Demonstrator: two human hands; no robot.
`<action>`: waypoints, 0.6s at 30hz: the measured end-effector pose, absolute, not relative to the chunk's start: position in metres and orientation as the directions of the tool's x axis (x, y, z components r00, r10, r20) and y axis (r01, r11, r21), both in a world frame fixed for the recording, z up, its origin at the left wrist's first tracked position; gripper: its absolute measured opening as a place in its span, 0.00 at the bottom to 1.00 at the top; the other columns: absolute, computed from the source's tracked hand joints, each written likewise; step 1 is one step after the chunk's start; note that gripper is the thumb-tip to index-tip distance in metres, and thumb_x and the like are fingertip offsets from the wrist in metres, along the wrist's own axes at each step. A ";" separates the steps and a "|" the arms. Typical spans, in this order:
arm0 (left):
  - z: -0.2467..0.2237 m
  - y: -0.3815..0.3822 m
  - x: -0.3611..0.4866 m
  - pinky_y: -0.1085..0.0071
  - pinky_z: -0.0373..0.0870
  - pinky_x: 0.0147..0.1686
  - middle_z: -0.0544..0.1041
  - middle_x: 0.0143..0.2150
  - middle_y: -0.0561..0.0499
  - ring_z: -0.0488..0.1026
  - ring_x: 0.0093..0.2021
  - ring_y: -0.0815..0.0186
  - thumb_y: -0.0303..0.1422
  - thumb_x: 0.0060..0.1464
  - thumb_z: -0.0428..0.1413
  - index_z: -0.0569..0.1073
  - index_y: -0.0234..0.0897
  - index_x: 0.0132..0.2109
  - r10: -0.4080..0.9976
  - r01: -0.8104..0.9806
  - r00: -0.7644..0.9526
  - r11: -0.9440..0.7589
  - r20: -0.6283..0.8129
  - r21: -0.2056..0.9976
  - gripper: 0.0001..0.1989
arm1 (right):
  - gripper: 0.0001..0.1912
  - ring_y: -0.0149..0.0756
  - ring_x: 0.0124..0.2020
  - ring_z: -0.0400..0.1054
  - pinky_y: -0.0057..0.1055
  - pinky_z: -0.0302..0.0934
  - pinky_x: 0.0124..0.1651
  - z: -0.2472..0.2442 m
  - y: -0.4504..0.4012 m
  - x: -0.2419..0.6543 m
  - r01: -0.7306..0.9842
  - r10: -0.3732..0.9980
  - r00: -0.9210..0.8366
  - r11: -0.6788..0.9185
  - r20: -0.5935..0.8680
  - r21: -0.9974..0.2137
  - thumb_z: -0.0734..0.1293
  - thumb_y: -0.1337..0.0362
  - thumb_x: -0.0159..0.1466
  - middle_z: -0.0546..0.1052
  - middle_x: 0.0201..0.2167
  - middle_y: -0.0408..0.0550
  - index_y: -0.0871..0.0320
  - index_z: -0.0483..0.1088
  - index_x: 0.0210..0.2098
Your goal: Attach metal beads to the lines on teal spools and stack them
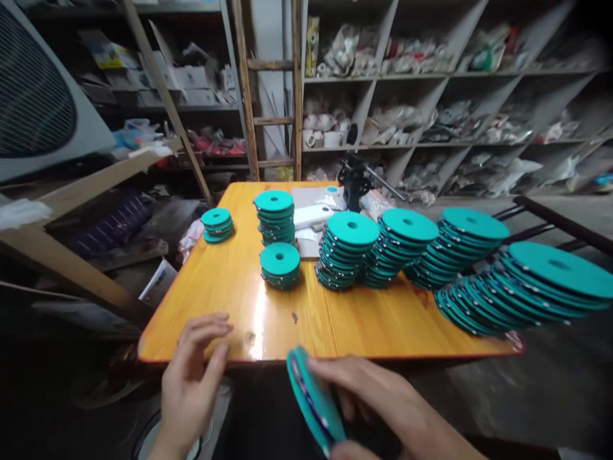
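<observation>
My right hand point(383, 396) grips a teal foam spool point(313, 399) by its edge, tilted nearly upright in front of the table's near edge. Dark line with small white bits runs in the groove around its rim. To the left, my left hand point(196, 377) hangs at the table edge with fingers apart and slightly curled, holding nothing. Ahead of both hands a short stack of teal spools point(280, 262) stands on the orange wooden table point(230, 281). A small dark item point(294, 317), too small to name, lies on the tabletop between this stack and the held spool.
Taller spool stacks point(352, 249) line the right side, the rightmost stack point(527, 287) leaning at the table's edge. A small stack point(218, 223) sits at the back left. Behind are a white device point(311, 217), a black clamp-like fixture point(355, 179) and a wooden ladder point(271, 121).
</observation>
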State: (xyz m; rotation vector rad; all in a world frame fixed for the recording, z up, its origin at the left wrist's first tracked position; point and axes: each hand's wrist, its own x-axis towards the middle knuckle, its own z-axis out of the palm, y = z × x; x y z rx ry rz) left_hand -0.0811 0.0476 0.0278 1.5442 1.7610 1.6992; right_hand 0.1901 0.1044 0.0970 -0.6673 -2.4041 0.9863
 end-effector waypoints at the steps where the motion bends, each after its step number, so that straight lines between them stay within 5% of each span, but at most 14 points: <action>1: 0.032 0.059 -0.093 0.64 0.69 0.53 0.70 0.46 0.48 0.70 0.51 0.61 0.33 0.62 0.54 0.72 0.41 0.41 0.777 0.493 -0.452 -0.190 0.437 0.849 0.04 | 0.24 0.36 0.48 0.71 0.30 0.67 0.52 0.110 0.117 0.174 0.267 0.581 -0.742 0.713 0.334 -0.649 0.67 0.65 0.64 0.74 0.50 0.50 0.54 0.63 0.59; 4: 0.039 0.087 -0.127 0.62 0.72 0.50 0.70 0.47 0.46 0.71 0.50 0.60 0.37 0.62 0.54 0.70 0.38 0.46 0.763 0.479 -0.509 -0.134 0.399 0.867 0.08 | 0.15 0.39 0.52 0.66 0.37 0.64 0.55 0.129 0.159 0.123 0.319 0.481 -0.705 0.871 0.521 -0.374 0.59 0.70 0.68 0.73 0.50 0.52 0.57 0.65 0.53; 7: 0.043 0.110 -0.161 0.59 0.71 0.52 0.70 0.50 0.44 0.70 0.54 0.58 0.38 0.61 0.53 0.68 0.38 0.49 0.771 0.499 -0.503 -0.110 0.391 0.860 0.12 | 0.12 0.45 0.47 0.65 0.46 0.66 0.48 0.130 0.196 0.090 0.462 0.485 -0.738 0.870 0.469 -0.174 0.57 0.71 0.68 0.72 0.46 0.54 0.60 0.67 0.48; 10: 0.044 0.142 -0.202 0.54 0.69 0.55 0.66 0.57 0.39 0.67 0.59 0.54 0.39 0.57 0.57 0.62 0.36 0.57 0.790 0.545 -0.467 -0.098 0.398 0.833 0.24 | 0.09 0.45 0.41 0.65 0.45 0.67 0.41 0.122 0.216 0.082 0.452 0.457 -0.793 0.885 0.403 -0.113 0.58 0.72 0.66 0.73 0.38 0.52 0.60 0.69 0.39; 14: 0.042 0.203 -0.253 0.41 0.49 0.64 0.54 0.68 0.34 0.51 0.68 0.41 0.34 0.41 0.69 0.56 0.36 0.65 0.812 0.625 -0.410 -0.082 0.415 0.777 0.47 | 0.15 0.46 0.48 0.67 0.46 0.69 0.47 0.114 0.214 0.088 0.430 0.399 -0.788 0.902 0.468 -0.044 0.61 0.68 0.66 0.71 0.50 0.55 0.58 0.66 0.52; 18: 0.037 0.256 -0.276 0.42 0.51 0.63 0.57 0.68 0.38 0.55 0.67 0.45 0.35 0.52 0.63 0.61 0.36 0.64 0.858 0.649 -0.295 -0.145 0.422 0.747 0.34 | 0.20 0.46 0.50 0.70 0.41 0.71 0.48 0.110 0.202 0.095 0.417 0.305 -0.749 0.907 0.588 0.061 0.62 0.63 0.66 0.72 0.53 0.55 0.58 0.65 0.56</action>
